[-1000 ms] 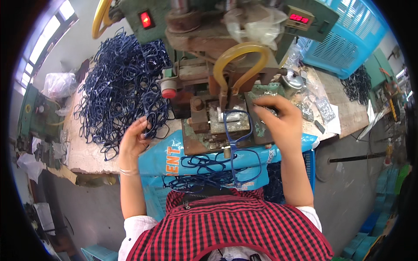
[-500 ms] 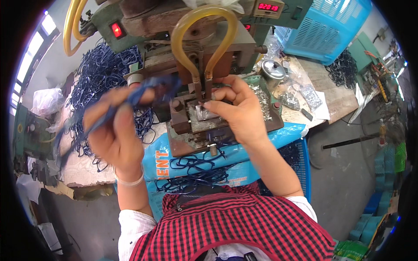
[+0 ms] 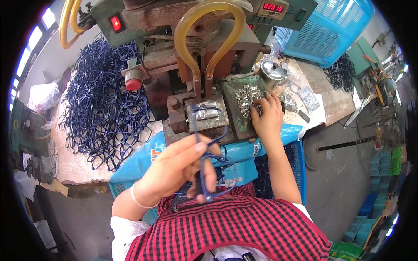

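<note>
Holding a blue glasses frame, the left hand is in front of the machine. Farther off, the right hand is at silver bits in a green tray; I can't tell if its grip holds any.

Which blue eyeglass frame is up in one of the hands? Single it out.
The blue frame pinched in the left hand; the others, such as those in the big tangled heap, are held by neither hand.

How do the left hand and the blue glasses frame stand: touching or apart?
Touching. The head view shows the left hand pinching the blue glasses frame between thumb and fingers.
</note>
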The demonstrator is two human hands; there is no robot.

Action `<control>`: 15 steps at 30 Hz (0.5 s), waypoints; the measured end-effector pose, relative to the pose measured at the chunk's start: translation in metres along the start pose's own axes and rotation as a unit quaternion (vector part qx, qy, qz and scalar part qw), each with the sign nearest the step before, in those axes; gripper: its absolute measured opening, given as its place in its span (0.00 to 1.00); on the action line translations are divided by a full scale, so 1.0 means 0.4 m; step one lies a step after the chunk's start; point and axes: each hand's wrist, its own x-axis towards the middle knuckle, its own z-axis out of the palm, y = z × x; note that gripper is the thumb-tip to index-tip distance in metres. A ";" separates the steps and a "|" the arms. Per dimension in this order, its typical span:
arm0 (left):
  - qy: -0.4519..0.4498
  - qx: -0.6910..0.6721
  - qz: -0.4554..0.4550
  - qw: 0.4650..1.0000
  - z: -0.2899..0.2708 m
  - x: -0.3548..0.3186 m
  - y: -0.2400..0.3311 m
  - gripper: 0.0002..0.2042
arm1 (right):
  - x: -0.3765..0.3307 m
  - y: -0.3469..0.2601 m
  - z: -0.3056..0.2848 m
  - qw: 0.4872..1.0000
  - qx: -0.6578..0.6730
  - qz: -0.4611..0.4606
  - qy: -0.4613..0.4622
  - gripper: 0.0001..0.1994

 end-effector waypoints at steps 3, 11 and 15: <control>0.052 -0.071 -0.048 0.995 0.024 0.051 -0.012 0.19 | 0.027 0.006 0.006 0.996 0.080 -0.026 0.031 0.06; 0.046 -0.084 -0.030 0.995 0.004 0.079 -0.053 0.19 | 0.053 -0.016 0.013 0.991 0.129 -0.026 0.030 0.05; -0.013 -0.041 0.007 0.999 -0.038 0.049 -0.096 0.19 | 0.053 -0.035 0.006 0.981 0.188 -0.018 0.049 0.07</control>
